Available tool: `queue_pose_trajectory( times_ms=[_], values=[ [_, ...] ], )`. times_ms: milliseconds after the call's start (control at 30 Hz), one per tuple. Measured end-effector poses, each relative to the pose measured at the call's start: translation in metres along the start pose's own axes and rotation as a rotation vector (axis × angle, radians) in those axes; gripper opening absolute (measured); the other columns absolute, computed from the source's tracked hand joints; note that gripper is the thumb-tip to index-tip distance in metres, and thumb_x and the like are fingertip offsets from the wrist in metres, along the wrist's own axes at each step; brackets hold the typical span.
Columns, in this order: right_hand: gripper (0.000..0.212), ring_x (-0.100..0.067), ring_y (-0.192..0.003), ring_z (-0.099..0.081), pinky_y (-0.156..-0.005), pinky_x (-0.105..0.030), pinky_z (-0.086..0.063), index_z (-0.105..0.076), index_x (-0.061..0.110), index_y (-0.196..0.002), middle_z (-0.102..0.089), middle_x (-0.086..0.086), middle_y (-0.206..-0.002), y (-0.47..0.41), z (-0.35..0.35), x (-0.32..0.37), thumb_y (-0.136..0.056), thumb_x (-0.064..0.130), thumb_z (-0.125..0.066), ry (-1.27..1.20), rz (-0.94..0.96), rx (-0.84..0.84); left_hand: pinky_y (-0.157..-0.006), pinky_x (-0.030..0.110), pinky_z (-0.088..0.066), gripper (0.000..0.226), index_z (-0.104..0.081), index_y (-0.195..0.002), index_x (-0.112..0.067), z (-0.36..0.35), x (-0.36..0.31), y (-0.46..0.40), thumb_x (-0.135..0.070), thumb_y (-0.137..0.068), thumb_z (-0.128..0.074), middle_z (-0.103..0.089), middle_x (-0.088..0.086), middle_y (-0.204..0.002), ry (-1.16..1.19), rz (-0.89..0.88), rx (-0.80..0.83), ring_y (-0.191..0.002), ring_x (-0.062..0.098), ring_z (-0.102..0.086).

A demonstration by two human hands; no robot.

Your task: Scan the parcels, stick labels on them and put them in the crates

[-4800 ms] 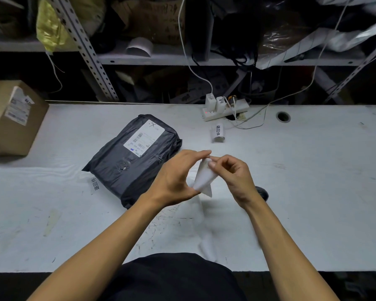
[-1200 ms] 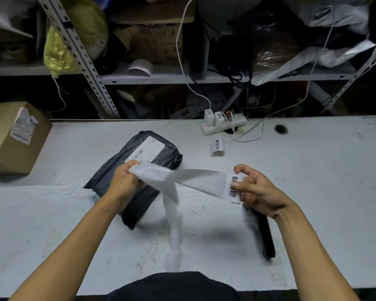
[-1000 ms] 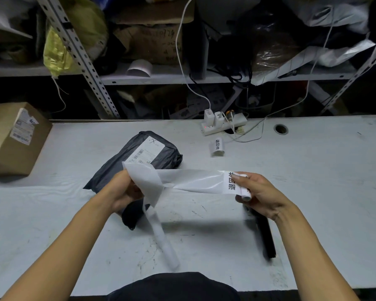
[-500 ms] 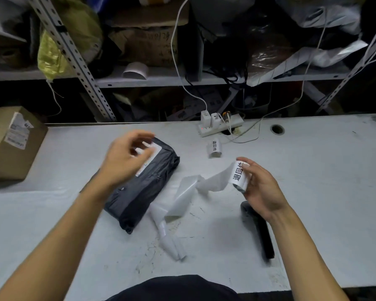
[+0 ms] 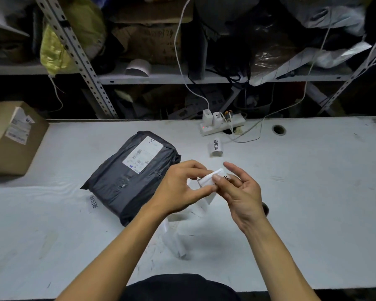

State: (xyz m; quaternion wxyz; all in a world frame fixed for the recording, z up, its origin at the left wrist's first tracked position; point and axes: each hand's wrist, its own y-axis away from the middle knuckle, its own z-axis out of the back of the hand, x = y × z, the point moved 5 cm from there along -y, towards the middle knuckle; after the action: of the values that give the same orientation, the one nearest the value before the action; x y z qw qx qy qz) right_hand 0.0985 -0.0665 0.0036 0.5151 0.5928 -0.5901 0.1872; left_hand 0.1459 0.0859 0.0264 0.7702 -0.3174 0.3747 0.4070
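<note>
A black poly-bag parcel (image 5: pixel 130 177) with a white shipping label lies on the white table (image 5: pixel 313 181), left of my hands. Both hands meet over the table's middle on a small roll of printed labels (image 5: pixel 208 180). My left hand (image 5: pixel 182 190) pinches its edge with thumb and fingers. My right hand (image 5: pixel 239 192) holds the roll with its thumb pressed on it, the other fingers spread. White backing strip (image 5: pixel 176 242) trails down from the roll onto the table.
A cardboard box (image 5: pixel 11 137) sits at the table's left edge. A second label roll (image 5: pixel 215 147) stands near the power strip (image 5: pixel 221 124) at the back. One loose label (image 5: pixel 94 202) is stuck beside the parcel. A dark scanner (image 5: pixel 265 208) shows behind my right wrist. Cluttered shelves stand behind the table.
My left hand let go of the stretched backing strip, swung over the parcel and came back to the roll. The strip has dropped onto the table. My right hand stays on the roll.
</note>
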Motion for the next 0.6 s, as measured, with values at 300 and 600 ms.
queue_pose_trajectory(
  times_ms=[300,600],
  values=[
    [0.047,-0.02,-0.069,-0.067,-0.074,-0.035,-0.057,-0.064,0.009,-0.088,-0.068,-0.002,-0.073,-0.005,-0.004,-0.008,-0.05,0.016,-0.089,0.244,0.05,0.022,-0.076,0.028,-0.052,0.019,-0.079,-0.096,-0.022,0.004,0.015,0.018,-0.02,-0.101,-0.061,-0.071,-0.005,-0.089,0.203,0.165,0.141,-0.083,0.01,-0.066],
    [0.037,-0.01,-0.107,-0.056,-0.088,-0.024,-0.046,-0.064,0.03,-0.111,-0.057,0.014,-0.116,-0.016,0.021,-0.021,-0.08,0.036,-0.084,0.973,0.163,-0.019,-0.047,0.019,-0.044,0.014,-0.075,-0.094,-0.024,0.064,0.053,0.045,-0.022,-0.099,-0.062,-0.06,0.003,-0.052,0.388,0.493,-0.445,-0.043,0.012,-0.05]
  ],
)
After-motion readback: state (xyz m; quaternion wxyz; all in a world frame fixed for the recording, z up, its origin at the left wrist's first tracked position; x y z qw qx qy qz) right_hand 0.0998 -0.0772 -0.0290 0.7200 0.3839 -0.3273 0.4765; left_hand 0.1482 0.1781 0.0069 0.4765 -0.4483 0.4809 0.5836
